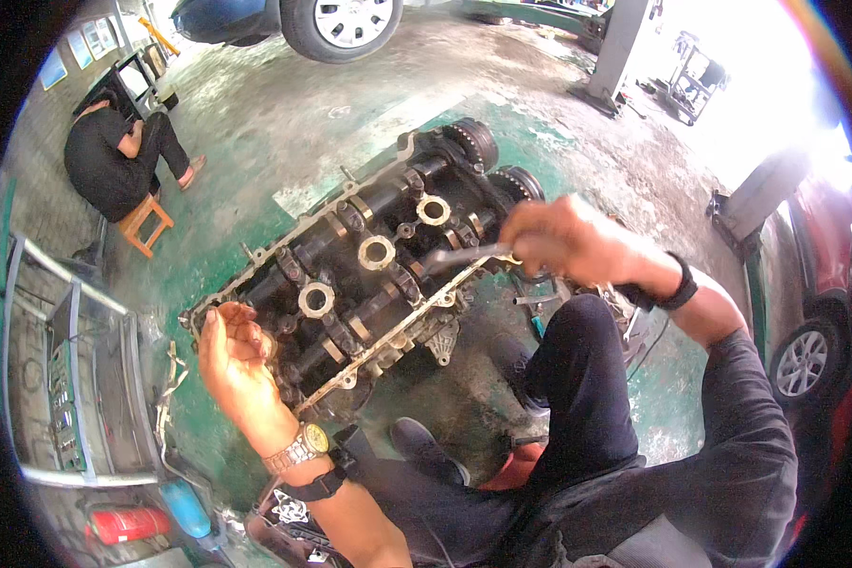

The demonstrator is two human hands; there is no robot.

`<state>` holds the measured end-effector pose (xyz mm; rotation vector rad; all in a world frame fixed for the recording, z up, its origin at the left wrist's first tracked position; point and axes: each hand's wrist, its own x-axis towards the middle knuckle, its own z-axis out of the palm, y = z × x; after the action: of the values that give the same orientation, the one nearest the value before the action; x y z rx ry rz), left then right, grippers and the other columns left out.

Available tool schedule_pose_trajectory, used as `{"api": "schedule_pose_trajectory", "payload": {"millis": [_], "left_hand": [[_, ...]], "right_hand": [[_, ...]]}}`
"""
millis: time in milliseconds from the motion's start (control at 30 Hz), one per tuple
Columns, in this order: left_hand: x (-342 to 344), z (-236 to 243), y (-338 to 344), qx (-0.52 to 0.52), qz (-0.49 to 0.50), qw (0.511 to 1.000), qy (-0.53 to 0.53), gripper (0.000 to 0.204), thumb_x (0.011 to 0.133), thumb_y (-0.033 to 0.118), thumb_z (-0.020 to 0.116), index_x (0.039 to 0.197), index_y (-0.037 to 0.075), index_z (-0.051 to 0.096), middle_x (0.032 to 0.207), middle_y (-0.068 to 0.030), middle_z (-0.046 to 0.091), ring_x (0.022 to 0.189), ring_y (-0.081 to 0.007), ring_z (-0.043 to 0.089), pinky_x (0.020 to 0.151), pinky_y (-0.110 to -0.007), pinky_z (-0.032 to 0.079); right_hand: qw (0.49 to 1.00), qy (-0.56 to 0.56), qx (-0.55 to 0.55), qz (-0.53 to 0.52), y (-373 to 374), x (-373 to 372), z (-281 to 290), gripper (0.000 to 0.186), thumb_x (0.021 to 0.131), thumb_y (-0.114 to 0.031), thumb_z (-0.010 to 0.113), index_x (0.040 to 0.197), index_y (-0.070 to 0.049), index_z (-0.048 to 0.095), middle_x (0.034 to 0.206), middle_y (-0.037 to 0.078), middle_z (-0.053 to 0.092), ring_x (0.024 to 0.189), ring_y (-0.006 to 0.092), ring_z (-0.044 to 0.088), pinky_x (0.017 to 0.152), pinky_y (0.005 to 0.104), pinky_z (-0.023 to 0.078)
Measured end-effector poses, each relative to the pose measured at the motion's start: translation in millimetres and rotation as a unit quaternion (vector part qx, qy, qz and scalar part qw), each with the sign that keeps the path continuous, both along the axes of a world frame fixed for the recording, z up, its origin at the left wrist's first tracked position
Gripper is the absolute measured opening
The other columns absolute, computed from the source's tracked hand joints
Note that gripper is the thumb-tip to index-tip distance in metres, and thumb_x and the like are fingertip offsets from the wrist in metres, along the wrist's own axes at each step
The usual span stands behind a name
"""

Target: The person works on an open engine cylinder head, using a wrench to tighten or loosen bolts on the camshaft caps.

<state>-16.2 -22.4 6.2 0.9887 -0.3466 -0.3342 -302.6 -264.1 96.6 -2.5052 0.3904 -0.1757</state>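
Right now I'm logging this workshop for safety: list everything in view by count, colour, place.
Engine assembly: one, dark, centre
Ring-shaped openings: three, pale rims, along its middle
Toothed wheels: two, dark, its far end
Metal tool: one, grey, in the right hand
Loose items: several, mixed colours, by the right knee
Cars: at least two, blue top, red right edge
Posts: two, grey, upper right
Stand: one, dark, upper right
Seated person: one, dark clothes, upper left
Stool: one, orange-brown, under that person
Metal frame: one, grey, left
Cylinders: two, red and blue, lower left
Watch: one, silver and gold, left wrist
Shoes: two, dark, below the assembly
Left hand: one, bare, by the assembly's left end
Right hand: one, bare, closed around the tool
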Motion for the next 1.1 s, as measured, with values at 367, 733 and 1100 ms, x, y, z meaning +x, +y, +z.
{"api": "schedule_pose_trajectory", "payload": {"millis": [367,733,1100], "left_hand": [[0.6,0.6,0.7,-0.018,-0.020,1.000,0.008,0.025,0.093,0.024,0.054,0.090,-0.001,0.059,0.079,-0.0109,0.061,0.054,-0.0108,0.051,0.043,-0.023,0.037],[-0.5,3.9,-1.2,-0.016,-0.014,1.000,0.007,0.026,0.093,0.024,0.054,0.090,-0.001,0.059,0.079,-0.0108,0.061,0.054,-0.0106,0.051,0.043,-0.022,0.037],[0.1,3.4,-1.6,-0.026,-0.016,1.000,0.007,0.026,0.094,0.024,0.053,0.090,-0.001,0.059,0.078,-0.0104,0.061,0.055,-0.0101,0.051,0.043,-0.022,0.036]], "right_hand": [[0.995,0.039,0.086,-0.041,-72.9,6.0,-4.8,0.018,0.092,-0.017,0.053,0.091,-0.001,0.059,0.062,0.000,0.059,0.048,0.0041,0.046,0.043,0.0197,0.036],[0.994,0.096,-0.056,-0.009,-102.2,35.3,2.9,0.022,0.081,-0.021,0.060,0.081,0.000,0.066,0.068,0.011,0.064,0.064,0.0184,0.060,0.061,0.0342,0.047],[0.996,0.080,-0.010,-0.045,-107.0,40.6,-3.8,0.017,0.086,-0.016,0.064,0.084,0.001,0.063,0.065,0.001,0.059,0.061,0.0083,0.053,0.056,0.0253,0.042]]}}
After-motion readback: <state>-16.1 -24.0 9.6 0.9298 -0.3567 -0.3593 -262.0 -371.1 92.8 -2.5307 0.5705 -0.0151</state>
